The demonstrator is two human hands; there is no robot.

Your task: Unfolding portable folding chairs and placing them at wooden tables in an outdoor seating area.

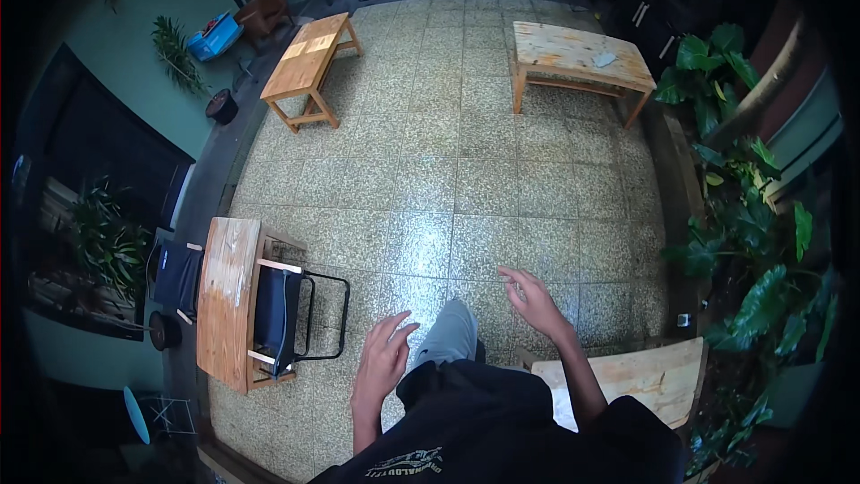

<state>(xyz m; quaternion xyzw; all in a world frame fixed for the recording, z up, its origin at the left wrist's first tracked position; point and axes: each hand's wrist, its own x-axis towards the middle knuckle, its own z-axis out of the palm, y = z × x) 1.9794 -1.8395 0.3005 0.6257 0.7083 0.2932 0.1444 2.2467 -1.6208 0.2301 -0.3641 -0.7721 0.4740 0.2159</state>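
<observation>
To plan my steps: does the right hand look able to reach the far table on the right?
Probably not from here: the right hand is empty and nothing seems to block it, but much tiled floor lies between it and the far table.

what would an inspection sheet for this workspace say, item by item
surface: speckled tiled floor, with a bright reflection ahead of the person
job's things: black chair at the near-left table, nearest in view to the left hand; near-right table, nearest to the right hand
clutter: pale item on the far-right table, too small to identify
grippers: both bare hands empty, fingers slightly bent
cables: nothing seen
surroundings: far-left table; leafy plants along the right
</observation>
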